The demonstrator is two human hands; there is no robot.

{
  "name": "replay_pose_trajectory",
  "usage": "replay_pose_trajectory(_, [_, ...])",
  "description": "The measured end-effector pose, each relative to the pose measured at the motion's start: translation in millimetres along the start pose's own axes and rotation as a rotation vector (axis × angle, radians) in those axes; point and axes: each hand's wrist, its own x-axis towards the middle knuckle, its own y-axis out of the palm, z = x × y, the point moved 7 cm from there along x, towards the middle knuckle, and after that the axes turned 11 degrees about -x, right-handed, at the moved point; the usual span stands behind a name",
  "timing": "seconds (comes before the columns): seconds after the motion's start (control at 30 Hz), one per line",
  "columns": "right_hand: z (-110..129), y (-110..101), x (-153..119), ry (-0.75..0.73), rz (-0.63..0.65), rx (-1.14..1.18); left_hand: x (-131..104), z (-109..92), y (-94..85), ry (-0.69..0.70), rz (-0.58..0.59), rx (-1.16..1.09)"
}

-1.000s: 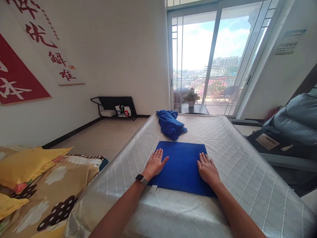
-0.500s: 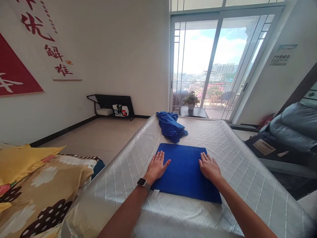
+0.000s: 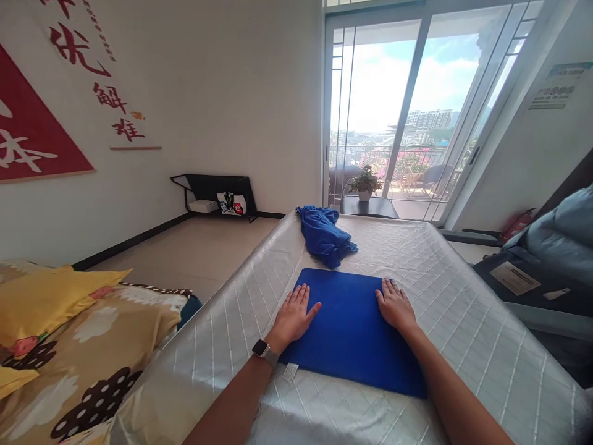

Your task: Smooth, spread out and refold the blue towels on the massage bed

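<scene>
A folded blue cloth [image 3: 349,334] lies flat in front of me, a small white tag [image 3: 290,372] sticking out at its near left edge. Flat on its left side rests my left hand [image 3: 294,315], fingers stretched forward and thumb spread over the cloth. My right hand [image 3: 396,305] lies open along the opposite edge, its fingers at the far right corner. Neither hand grips anything. Just beyond the folded piece sits a crumpled blue cloth [image 3: 327,236], touched by no hand.
A silvery quilted cover [image 3: 231,334] spreads under both cloths. To the left is bedding with a cloud pattern [image 3: 102,334] and a yellow pillow [image 3: 55,300]. A dark armchair [image 3: 546,272] stands at the right. Behind are a potted plant [image 3: 364,183] and sliding glass doors [image 3: 375,93].
My view has shifted slightly, moving the room in the picture. Both hands stay flat on the folded cloth's sides; my right hand sits a little further forward, near the far corner.
</scene>
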Motion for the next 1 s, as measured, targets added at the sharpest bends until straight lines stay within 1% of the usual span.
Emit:
replay_pose_trajectory(0.1, [1.3, -3.0, -1.0, -0.004, 0.007, 0.007, 0.7, 4.8, 0.4, -0.008, 0.014, -0.005])
replay_pose_trajectory(0.23, [1.6, -4.7, -1.3, 0.003, 0.026, 0.04, 3.7, 19.7, -3.1, -0.062, 0.019, 0.014])
replay_pose_trajectory(0.3, [1.3, -4.7, -1.2, 0.007, 0.026, 0.057, 6.2, 18.5, -5.9, -0.074, 0.021, 0.035])
replay_pose_trajectory(0.33, [1.4, -4.7, -1.1, 0.007, 0.023, 0.063, 8.1, 12.5, -6.8, -0.063, 0.021, 0.042])
replay_pose_trajectory(0.37, [1.5, -4.6, -1.0, 0.007, 0.02, 0.069, 10.8, 2.1, -6.8, -0.038, 0.022, 0.045])
replay_pose_trajectory(0.43, [1.6, -5.0, -1.1, 0.008, 0.011, 0.074, 18.5, -31.8, -1.8, 0.059, 0.04, 0.032])
replay_pose_trajectory(0.57, [0.9, -5.7, -2.7, 0.001, -0.006, 0.058, 45.6, -123.6, 22.8, 0.313, 0.09, -0.043])
replay_pose_trajectory(0.63, [0.6, -4.9, -4.1, -0.022, -0.009, 0.034, 64.3, -161.0, 36.5, 0.382, 0.095, -0.087])
replay_pose_trajectory(0.7, [0.1, -3.2, -5.4, -0.048, -0.005, 0.009, 82.7, -184.6, 49.8, 0.408, 0.111, -0.125])
replay_pose_trajectory(0.73, [-0.1, -2.4, -5.7, -0.057, -0.005, -0.001, 90.4, -190.6, 55.8, 0.409, 0.124, -0.139])
replay_pose_trajectory(0.77, [-0.3, -1.8, -5.9, -0.062, -0.006, -0.007, 96.8, -192.5, 61.0, 0.399, 0.135, -0.147])
replay_pose_trajectory(0.83, [-0.5, -1.4, -5.3, -0.057, -0.013, -0.005, 104.7, -186.0, 68.5, 0.36, 0.15, -0.145])
replay_pose_trajectory(0.9, [-0.3, -1.8, -4.2, -0.04, -0.022, 0.015, 106.8, -170.6, 70.4, 0.316, 0.144, -0.133])
replay_pose_trajectory(1.0, [0.9, -3.2, -2.8, -0.017, -0.021, 0.05, 104.2, -140.5, 64.7, 0.262, 0.116, -0.116])
